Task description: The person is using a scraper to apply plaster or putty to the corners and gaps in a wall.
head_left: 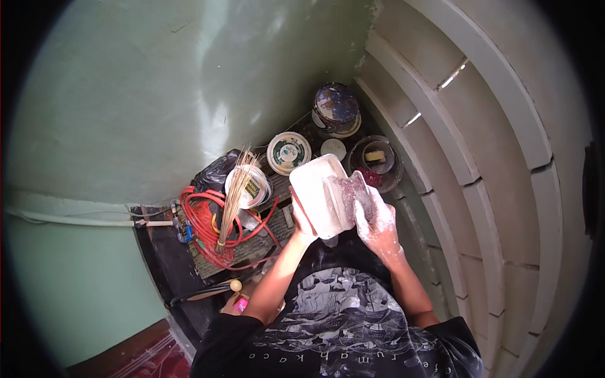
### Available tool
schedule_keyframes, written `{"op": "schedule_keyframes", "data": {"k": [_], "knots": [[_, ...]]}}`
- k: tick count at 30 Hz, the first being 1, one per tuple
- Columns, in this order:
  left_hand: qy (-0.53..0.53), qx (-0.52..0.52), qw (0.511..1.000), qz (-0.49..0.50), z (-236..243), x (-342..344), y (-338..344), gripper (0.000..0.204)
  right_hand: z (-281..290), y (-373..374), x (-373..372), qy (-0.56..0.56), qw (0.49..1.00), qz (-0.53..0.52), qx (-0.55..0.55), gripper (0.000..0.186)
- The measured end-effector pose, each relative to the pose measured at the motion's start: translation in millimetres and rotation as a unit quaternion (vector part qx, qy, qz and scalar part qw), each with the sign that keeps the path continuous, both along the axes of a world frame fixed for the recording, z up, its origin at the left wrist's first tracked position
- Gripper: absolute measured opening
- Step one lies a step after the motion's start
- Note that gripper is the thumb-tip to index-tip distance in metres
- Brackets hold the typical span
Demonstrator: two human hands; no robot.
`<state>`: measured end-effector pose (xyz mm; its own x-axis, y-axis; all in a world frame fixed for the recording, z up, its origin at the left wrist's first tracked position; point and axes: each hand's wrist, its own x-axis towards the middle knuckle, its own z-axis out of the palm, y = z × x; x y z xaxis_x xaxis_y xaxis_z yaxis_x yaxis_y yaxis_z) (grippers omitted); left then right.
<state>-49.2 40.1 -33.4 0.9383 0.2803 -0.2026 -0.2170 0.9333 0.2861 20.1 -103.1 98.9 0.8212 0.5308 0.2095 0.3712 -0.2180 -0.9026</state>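
Note:
My left hand [304, 219] is closed round the left edge of a white rectangular plastic container [313, 179], held up in front of my chest. My right hand [379, 228], smeared with white, grips a mottled grey-purple scrubbing pad or cloth [354, 192]; its exact kind is unclear. This pad lies against the container's right side, partly over its face. Part of the right fingers is hidden behind or under the pad. White residue coats the container's surface.
Beyond my hands, a wooden slatted surface [208, 261] bears a lidded tub [289, 153], a stained bucket [336, 104], a dark basin [394, 170], a stick broom [234, 205] and a coiled red hose [189, 211]. A green wall [145, 94] rises left; pale slats [441, 126] curve along the right.

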Motion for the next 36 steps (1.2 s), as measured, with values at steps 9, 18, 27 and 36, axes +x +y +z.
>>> {"op": "schedule_keyframes", "data": {"k": [9,18,27,36], "knots": [[0.072,0.126,0.989,0.021,28,4,-29,0.078,-44,-8,-41,-0.239,0.961,0.051,-0.128,0.051],[0.154,0.118,0.98,0.052,39,-2,-35,0.081,-65,-7,-39,-0.28,0.952,0.079,-0.096,0.051],[0.12,0.074,0.987,0.078,31,10,-30,0.075,-50,1,7,0.107,0.99,0.088,0.031,0.033],[0.137,0.066,0.984,0.092,45,21,-38,0.08,-43,-4,38,0.263,0.955,0.072,0.117,0.036]]}}
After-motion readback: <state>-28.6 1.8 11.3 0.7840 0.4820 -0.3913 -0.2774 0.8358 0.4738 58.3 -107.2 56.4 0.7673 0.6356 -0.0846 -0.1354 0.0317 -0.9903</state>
